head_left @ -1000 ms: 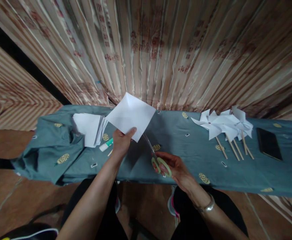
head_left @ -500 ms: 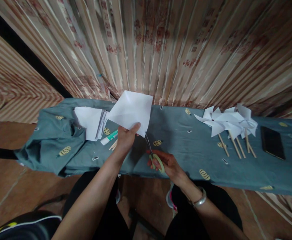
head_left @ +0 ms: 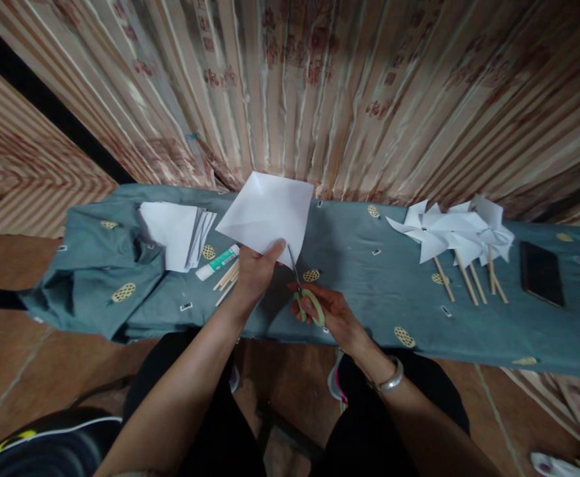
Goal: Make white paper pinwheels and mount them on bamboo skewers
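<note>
A square sheet of white paper is pinched at its near part by my left hand, thumb on top. My right hand grips a pair of scissors with light green handles. Their blades lie over the paper's near corner, just right of my left thumb. Left of my left hand lie a green-and-white glue stick and several thin wooden sticks. Farther left is a stack of white paper sheets.
Several white paper pinwheels on wooden sticks lie at the right, beside a dark phone. A grey-green cloth with pineapple prints covers the narrow table. A patterned curtain hangs behind it.
The scissor blades have moved from the paper's near edge to over its corner. The paper has shifted slightly right and up, and more of the wooden sticks shows.
</note>
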`<control>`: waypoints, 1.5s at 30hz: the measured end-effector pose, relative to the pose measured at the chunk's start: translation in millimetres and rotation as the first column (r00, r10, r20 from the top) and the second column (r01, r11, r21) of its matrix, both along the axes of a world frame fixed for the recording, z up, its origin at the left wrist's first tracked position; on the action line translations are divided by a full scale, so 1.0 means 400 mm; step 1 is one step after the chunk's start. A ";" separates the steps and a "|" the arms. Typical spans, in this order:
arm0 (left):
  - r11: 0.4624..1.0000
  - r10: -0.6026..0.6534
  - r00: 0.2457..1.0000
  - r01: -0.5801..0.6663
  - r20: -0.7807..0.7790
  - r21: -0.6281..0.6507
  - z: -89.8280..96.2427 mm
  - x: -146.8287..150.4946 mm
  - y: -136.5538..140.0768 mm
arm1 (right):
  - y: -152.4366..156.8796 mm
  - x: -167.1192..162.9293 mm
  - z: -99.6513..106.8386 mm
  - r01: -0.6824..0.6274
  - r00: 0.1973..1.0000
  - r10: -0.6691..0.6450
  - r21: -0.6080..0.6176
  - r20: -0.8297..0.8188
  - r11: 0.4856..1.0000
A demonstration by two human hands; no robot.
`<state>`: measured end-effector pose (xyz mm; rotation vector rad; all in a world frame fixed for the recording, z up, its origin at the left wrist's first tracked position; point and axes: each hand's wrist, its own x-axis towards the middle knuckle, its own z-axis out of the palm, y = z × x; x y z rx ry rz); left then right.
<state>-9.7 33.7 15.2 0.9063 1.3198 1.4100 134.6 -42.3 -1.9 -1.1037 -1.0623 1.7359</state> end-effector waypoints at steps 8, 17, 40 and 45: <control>1.000 0.006 0.999 -0.005 0.039 -0.015 -0.004 0.001 0.001 | 0.003 0.002 0.005 0.003 1.000 -0.003 -0.008 0.014 1.000; 0.999 -0.039 0.998 0.039 0.055 -0.007 0.006 -0.004 0.000 | -0.005 -0.003 -0.001 0.025 0.999 -0.025 -0.005 0.034 1.000; 0.998 -0.064 0.998 0.064 -0.018 0.015 0.007 -0.005 0.000 | -0.004 -0.005 -0.012 0.040 0.998 -0.040 0.003 0.058 0.999; 0.997 -0.076 0.996 0.077 -0.047 0.029 0.002 -0.008 0.000 | -0.004 -0.003 -0.013 0.050 0.997 -0.050 -0.003 0.060 0.999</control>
